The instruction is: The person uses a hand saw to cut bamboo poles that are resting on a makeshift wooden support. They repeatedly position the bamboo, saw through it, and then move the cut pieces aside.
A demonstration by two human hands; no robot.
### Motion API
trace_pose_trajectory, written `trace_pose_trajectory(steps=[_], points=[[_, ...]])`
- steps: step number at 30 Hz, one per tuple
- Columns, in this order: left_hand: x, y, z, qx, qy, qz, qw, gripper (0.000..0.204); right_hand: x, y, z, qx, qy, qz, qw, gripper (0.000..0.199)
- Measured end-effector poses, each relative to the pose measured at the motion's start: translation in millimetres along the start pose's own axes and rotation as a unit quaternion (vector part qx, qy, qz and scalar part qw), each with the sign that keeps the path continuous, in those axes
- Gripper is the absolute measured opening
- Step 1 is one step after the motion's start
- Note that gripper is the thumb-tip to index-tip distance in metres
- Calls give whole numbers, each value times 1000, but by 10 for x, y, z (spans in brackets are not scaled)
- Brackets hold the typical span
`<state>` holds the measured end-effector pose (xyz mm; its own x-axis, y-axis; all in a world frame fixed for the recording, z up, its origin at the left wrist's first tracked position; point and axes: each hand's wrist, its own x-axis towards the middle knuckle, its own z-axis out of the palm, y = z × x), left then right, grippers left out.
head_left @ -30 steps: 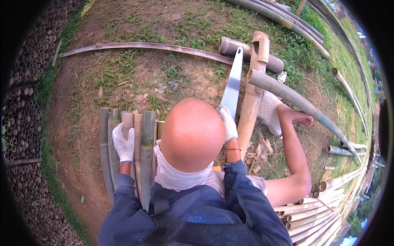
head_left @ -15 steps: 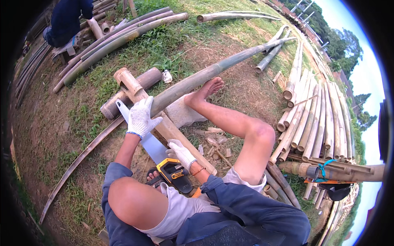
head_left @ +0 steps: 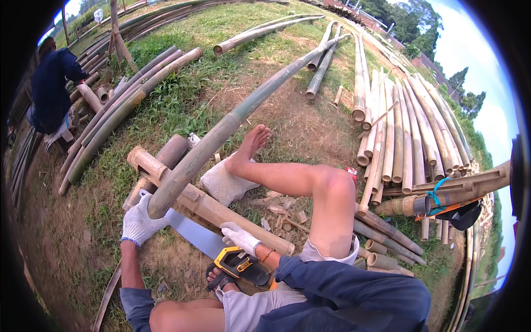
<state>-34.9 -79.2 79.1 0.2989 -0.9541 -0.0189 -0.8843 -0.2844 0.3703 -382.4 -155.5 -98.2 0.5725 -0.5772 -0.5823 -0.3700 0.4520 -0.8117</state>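
In a white knit glove, my left hand (head_left: pixel 142 222) is wrapped around the near end of a long greenish bamboo pole (head_left: pixel 207 141). The pole slants away to the upper right, crossing over a thick tan bamboo beam (head_left: pixel 243 222) with a notched far end. My gloved right hand (head_left: pixel 240 238) lies on the beam's near part, fingers bent over its edge. Just below that hand is a handsaw (head_left: pixel 202 238) with a yellow and black handle; its blade points toward my left hand, and its tip is hidden behind the glove and pole.
A dark bamboo log (head_left: pixel 171 150) lies under the beam's far end. My bare foot (head_left: pixel 251 145) rests on a pale block (head_left: pixel 229 185). Cut bamboo poles (head_left: pixel 412 130) lie stacked at right, others (head_left: pixel 133 91) at upper left, where another person (head_left: pixel 51 83) sits.
The bamboo pole's near end has come toward me and left, across the beam. My left hand has shifted outward with it. My right hand keeps to the beam. The view has tilted upward.
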Motion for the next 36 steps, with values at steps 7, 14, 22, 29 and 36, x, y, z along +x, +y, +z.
trace_pose_trajectory(steps=[7, 14, 22, 29, 36], points=[[-1892, -1438, -94, -18, -40, -169, 985, 90, 75, 58, -95, 41, -13, -16, 999, 55], [-3557, -2410, 54, 174, -27, -385, 906, 95, 96, 10, 96, 31, -46, -9, 998, 56], [-2284, -1340, 199, 77, 94, -119, 985, 118, 65, -4, 161, 34, -22, -33, 999, 54], [-602, 81, 951, 100, 76, 37, 991, 118, 8, -48, 170, -3, -14, -20, 1000, 54], [-339, -156, 992, 85, 59, -28, 994, 92, -242, -46, 160, -61, -42, 11, 997, 57]])
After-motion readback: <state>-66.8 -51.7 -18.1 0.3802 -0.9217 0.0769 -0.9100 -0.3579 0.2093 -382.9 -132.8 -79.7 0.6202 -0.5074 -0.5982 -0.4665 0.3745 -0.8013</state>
